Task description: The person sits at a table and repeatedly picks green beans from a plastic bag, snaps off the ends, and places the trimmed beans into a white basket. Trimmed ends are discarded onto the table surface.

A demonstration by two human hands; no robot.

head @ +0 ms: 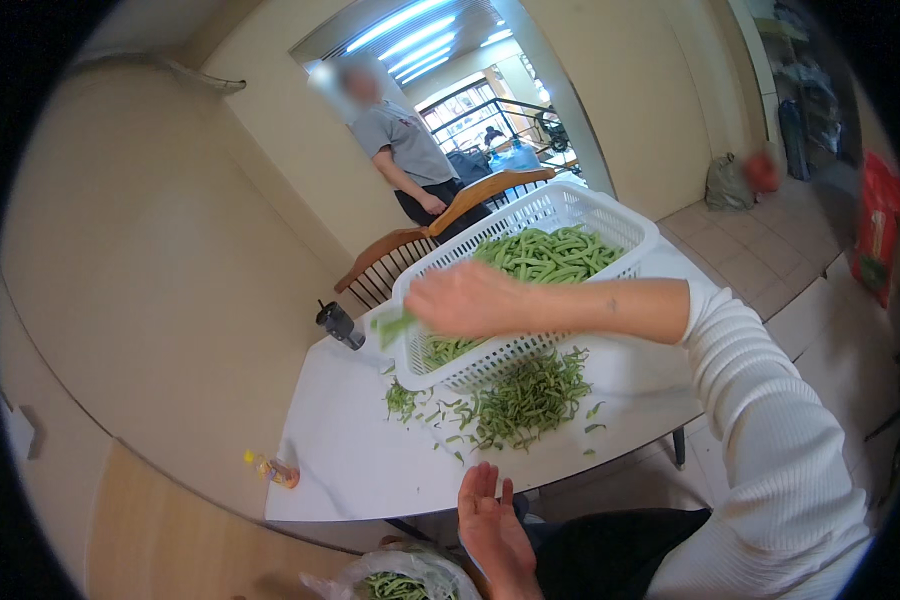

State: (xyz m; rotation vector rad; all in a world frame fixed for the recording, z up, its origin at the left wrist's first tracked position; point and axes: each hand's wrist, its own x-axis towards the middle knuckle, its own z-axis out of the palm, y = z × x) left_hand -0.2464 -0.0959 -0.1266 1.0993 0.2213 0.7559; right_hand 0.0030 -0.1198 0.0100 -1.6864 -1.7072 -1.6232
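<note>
My right hand [469, 298], blurred by motion, reaches over the left part of a white plastic basket [510, 352] with slotted walls. A few green bean pieces [391, 328] show blurred at its fingers. Many green beans [544, 255] fill the basket's middle and far side, and part of them is hidden behind the hand and forearm. My left hand [495, 517] is palm up near the table's front edge, fingers apart, with nothing in it. Between that hand and the basket lies a pile of trimmed bean ends [532, 397] on the white table [345, 442].
A dark tumbler with a straw [340, 325] and a yellow-capped bottle [274, 470] stand toward the table's left. Below the front edge is a plastic bag [446, 570] holding beans. Wooden chairs [390, 259] and a standing person [409, 146] are behind the table.
</note>
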